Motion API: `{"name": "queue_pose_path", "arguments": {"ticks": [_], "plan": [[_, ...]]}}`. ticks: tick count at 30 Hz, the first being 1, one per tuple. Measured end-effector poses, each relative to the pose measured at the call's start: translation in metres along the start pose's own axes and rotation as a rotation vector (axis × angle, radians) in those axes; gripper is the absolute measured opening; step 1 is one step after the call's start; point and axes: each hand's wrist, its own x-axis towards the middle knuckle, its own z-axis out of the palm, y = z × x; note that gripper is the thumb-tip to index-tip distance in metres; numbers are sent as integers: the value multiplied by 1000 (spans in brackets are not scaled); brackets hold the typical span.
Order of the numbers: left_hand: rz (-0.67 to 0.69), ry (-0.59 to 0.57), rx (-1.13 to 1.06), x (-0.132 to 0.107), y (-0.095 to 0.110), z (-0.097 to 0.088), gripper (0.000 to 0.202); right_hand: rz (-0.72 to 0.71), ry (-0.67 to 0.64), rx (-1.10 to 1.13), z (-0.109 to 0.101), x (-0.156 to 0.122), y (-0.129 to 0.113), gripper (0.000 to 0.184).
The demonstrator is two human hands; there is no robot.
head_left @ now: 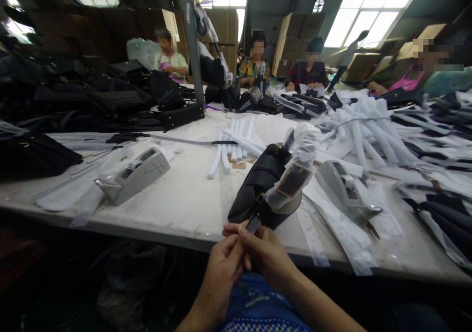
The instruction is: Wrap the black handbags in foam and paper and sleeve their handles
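Note:
A black handbag [263, 174] lies tilted on the table's front edge, right in front of me. Its handle [295, 172] is wrapped in pale, see-through packing material. My left hand [226, 256] and my right hand [267, 248] come together at the near end of the bag. Between their fingertips they pinch a dark strap end [254, 223]. Fingers of both hands are bent and closed, and they overlap, so part of the grip is hidden.
Grey tape dispensers stand left [136, 174] and right [344, 192] of the bag. White foam tubes [236, 142] lie behind it, with a larger foam heap [363, 125] at right. Black bags [121, 101] pile up at left. A metal post [195, 51] rises mid-table; several people sit opposite.

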Motion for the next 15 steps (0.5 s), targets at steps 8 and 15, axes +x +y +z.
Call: {"name": "queue_pose_path", "arguments": {"ticks": [8,15], "plan": [[141,28,266,5,-6,-12,50,-321,143,-618,-29,-30,-31,57],[620,308,745,23,8,-44,38,-985,710,-1166,-76,-9,-104,21]]}}
